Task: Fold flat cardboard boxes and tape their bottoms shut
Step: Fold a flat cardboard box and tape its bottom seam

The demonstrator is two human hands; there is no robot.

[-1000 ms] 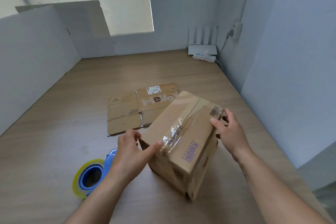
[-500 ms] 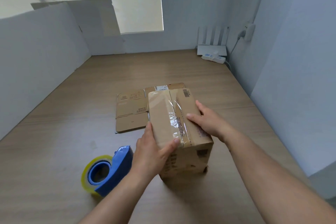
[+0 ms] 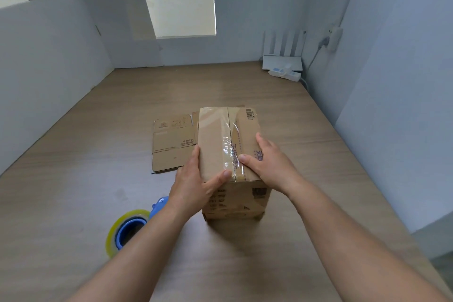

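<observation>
A blue tape dispenser point(image 3: 130, 230) with a yellowish roll lay on the wooden surface point(image 3: 73, 179) at the near left. Beyond it, a flat box point(image 3: 171, 144) lay unfolded. Just right of that stood the taped box point(image 3: 215, 144), clear tape point(image 3: 231, 147) running along its top seam. The left hand point(image 3: 193, 186) clasped its near left corner, fingers point(image 3: 196, 154) laid along the side and thumb across the top. The right hand point(image 3: 267, 164) rested flat on top, its fingers point(image 3: 263, 141) nearly straight and its thumb touching the tape.
</observation>
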